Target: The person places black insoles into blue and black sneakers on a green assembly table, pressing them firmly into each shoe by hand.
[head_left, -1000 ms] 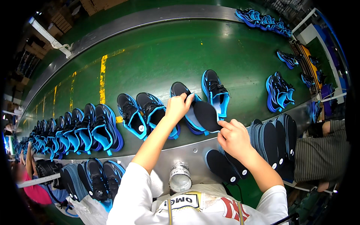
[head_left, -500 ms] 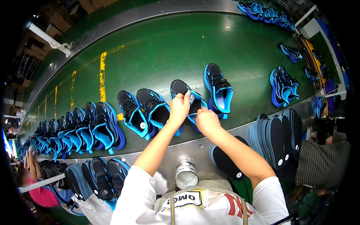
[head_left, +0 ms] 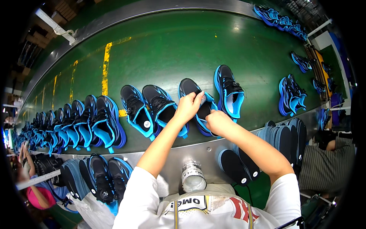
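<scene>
A black sneaker with a bright blue sole (head_left: 187, 87) lies on the green conveyor belt (head_left: 171, 45), straight ahead of me. My left hand (head_left: 188, 107) grips the tongue side of its opening. At the heel end, my right hand (head_left: 216, 122) has its fingers curled into the same shoe. Between the hands the opening looks dark, and I cannot make out the insole inside. A matching sneaker (head_left: 228, 89) lies just to the right, and two more (head_left: 146, 107) to the left.
A row of black insoles (head_left: 284, 137) stands on the metal ledge at my right, with two loose insoles (head_left: 234, 166) nearer me. A clear jar (head_left: 192, 177) sits on the ledge. More sneakers (head_left: 103, 175) are stacked lower left. Other people work at both sides.
My right hand carried a black insole from the ledge to the sneaker and slid it in. Both hands are now at the shoe's opening. The shoes have drifted slightly on the belt.
</scene>
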The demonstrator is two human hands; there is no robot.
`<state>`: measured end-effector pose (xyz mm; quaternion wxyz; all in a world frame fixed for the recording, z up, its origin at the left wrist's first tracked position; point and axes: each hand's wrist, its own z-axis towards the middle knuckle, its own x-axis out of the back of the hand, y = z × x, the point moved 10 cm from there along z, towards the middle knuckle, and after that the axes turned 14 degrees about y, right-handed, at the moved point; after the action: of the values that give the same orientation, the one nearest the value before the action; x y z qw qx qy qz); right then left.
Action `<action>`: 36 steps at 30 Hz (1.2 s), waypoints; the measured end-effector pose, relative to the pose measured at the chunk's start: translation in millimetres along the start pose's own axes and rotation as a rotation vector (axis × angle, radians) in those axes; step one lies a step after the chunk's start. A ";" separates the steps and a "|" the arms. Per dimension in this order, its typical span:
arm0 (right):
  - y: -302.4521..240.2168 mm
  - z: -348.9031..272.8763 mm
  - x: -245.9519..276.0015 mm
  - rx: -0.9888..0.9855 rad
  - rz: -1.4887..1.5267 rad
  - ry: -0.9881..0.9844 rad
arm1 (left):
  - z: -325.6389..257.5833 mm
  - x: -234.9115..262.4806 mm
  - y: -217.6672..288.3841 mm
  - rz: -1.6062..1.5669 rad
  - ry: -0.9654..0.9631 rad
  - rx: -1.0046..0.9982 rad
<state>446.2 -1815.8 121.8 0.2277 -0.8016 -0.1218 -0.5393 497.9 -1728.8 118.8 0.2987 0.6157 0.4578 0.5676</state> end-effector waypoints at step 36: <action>-1.4 -18.0 -24.2 0.217 -0.062 -0.121 | -18.7 -9.4 47.8 0.549 0.168 -0.595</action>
<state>421.6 -1822.3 105.6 0.2886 -0.7992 -0.2177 -0.4802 491.1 -1759.4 160.6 0.2628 0.5532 0.1154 0.7821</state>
